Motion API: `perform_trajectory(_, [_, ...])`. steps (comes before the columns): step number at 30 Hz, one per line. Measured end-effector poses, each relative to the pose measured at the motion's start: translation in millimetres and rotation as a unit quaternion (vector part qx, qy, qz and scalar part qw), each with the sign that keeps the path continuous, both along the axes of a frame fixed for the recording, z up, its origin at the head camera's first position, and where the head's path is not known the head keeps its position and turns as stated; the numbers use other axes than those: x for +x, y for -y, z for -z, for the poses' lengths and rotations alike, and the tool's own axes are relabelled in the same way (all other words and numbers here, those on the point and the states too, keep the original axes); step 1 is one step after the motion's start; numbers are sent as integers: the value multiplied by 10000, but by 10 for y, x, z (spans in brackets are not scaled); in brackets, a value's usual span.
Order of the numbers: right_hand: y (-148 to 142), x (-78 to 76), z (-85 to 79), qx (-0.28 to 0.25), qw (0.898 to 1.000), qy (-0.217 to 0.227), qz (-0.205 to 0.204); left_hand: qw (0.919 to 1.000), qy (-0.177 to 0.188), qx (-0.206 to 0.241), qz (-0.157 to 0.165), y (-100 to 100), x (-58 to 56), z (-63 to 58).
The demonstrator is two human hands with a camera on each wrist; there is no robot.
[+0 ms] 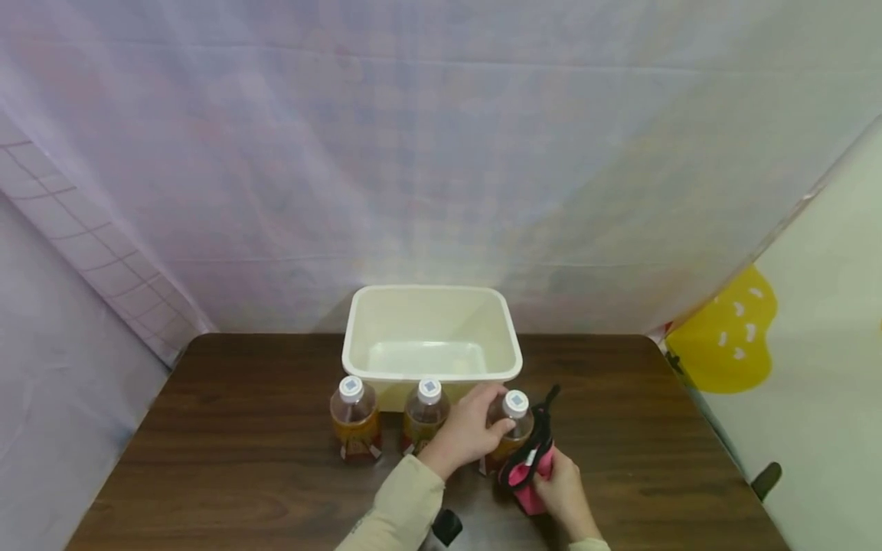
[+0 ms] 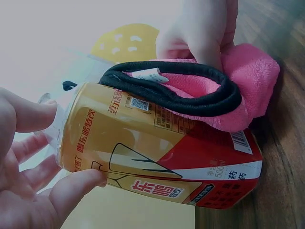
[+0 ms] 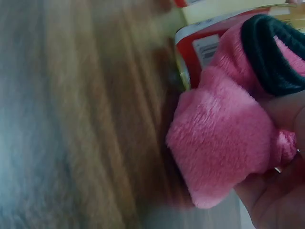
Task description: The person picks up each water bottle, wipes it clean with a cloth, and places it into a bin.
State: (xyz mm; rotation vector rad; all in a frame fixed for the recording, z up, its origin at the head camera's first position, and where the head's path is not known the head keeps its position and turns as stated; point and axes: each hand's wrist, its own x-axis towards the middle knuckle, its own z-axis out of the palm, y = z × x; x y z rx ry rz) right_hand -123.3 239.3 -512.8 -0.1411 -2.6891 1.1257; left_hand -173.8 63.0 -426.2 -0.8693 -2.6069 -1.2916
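Note:
Three drink bottles with white caps stand in a row on the table. My left hand (image 1: 468,430) holds the rightmost bottle (image 2: 162,148) around its shoulder, just below the cap. That bottle has a yellow and red label and stands upright. My right hand (image 1: 566,493) grips a fluffy pink cloth (image 3: 221,131) with black edging, bunched up. In the left wrist view the cloth lies against the bottle's side, its black edging looped and a small white tag showing. The middle bottle (image 1: 429,405) is just left of my left hand, and the left bottle (image 1: 354,421) stands farther off.
Behind the bottles, a cream plastic basin (image 1: 432,291) stands at the back of the brown wooden table (image 1: 241,459). A small black object (image 1: 447,526) is near the left sleeve. Pale curtains hang behind the table, with a yellow shape (image 1: 730,337) on the right.

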Motion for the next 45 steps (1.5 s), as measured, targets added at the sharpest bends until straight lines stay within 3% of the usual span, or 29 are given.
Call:
perform_trajectory(8, [-40,1,-30,-124,9999,-82,-19,9999,81,-57,-15,-17,0,-16])
perform_trajectory(11, [-55,14,-82,-280,9985,-448,-174,10000,36,-59,-33,-18,-1,-6])
perform_trajectory(16, [-41,45,-328,-512,9917,-1112,-402,10000,-45,-27,-13,-9,-5,19])
perform_trajectory(22, [25,50,-644,-652,9872,-1408,-379,9999,-109,78,75,1,-19,40])
perform_trajectory(26, [62,58,-694,-514,9830,-1714,-403,9998,-142,52,103,1,-24,37])
perform_trajectory(31, [0,112,-727,-359,9835,-1761,-203,9998,-160,2,103,-19,-30,25])
perform_trajectory(35, [-141,183,-776,-70,9835,-1805,22,9999,125,15,76,-26,-40,9])
perform_trajectory(41, [-409,306,-753,1050,9729,-2059,32,9996,263,-3,55,-11,-36,-1])
perform_trajectory(45, [-547,389,-711,1692,9744,-1481,-47,9996,269,17,95,0,-20,-6])
